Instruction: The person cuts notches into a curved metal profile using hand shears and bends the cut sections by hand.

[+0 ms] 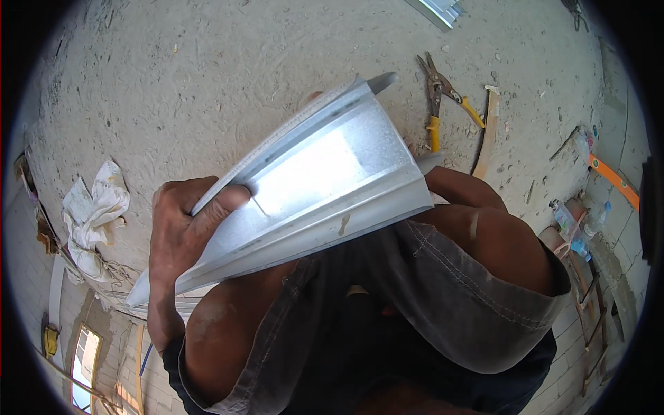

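Note:
A shiny galvanised metal channel with folded edges lies slantwise across my knees, its wide cut end toward the upper right. Small bent tabs stick out at that end. My left hand grips the far edge toward the left, thumb pressed on the inner face. My right forearm passes behind the channel's right end. The metal hides most of my right hand, so its grip does not show; a bit of skin peeks over the far edge. Beyond the right end, tin snips with yellow handles lie on the floor, jaws parted.
Beside the snips lies a wooden strip. More metal profiles rest at the top. A white cloth sack is crumpled at the left. Along the right wall are an orange level and plastic bottles. Dust covers the concrete floor.

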`<state>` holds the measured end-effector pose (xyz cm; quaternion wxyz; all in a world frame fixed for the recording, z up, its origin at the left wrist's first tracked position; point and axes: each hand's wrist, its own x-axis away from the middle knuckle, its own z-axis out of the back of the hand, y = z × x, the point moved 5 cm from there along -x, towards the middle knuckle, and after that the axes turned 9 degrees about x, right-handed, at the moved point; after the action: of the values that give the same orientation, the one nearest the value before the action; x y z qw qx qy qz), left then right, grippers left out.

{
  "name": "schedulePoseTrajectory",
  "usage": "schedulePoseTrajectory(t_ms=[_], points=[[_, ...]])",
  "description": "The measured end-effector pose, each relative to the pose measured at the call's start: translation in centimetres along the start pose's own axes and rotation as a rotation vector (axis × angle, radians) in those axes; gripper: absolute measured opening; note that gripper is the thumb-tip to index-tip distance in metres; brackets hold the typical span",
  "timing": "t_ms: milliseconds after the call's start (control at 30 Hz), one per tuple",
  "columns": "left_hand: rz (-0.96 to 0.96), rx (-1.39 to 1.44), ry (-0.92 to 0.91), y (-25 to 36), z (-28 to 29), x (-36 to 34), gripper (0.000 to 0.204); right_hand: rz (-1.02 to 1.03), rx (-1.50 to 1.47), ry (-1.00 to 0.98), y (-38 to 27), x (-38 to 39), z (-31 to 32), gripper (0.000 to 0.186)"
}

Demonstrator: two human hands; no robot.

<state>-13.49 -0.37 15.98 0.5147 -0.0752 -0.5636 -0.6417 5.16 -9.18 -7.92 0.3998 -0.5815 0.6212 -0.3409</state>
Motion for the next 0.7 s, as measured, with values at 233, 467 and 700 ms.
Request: schedulePoseTrajectory(t_ms=[233,467,700], points=[[-0.076,-0.164,0.05,-1.8,-0.7,-0.3,0.058,-0.514,1.164,-0.467,-17.0,-6.9,2.8,0.036],[-0.131,-0.376,0.183,-1.3,-0.7,0.0,0.049,-0.178,1.896,-0.537,-23.8,-9.3,1.5,0.031],[-0.119,-0.153,0.206,-1.1,-0.5,0.2,0.052,-0.363,0.86,-0.396,-17.6,-8.0,3.3,0.026]])
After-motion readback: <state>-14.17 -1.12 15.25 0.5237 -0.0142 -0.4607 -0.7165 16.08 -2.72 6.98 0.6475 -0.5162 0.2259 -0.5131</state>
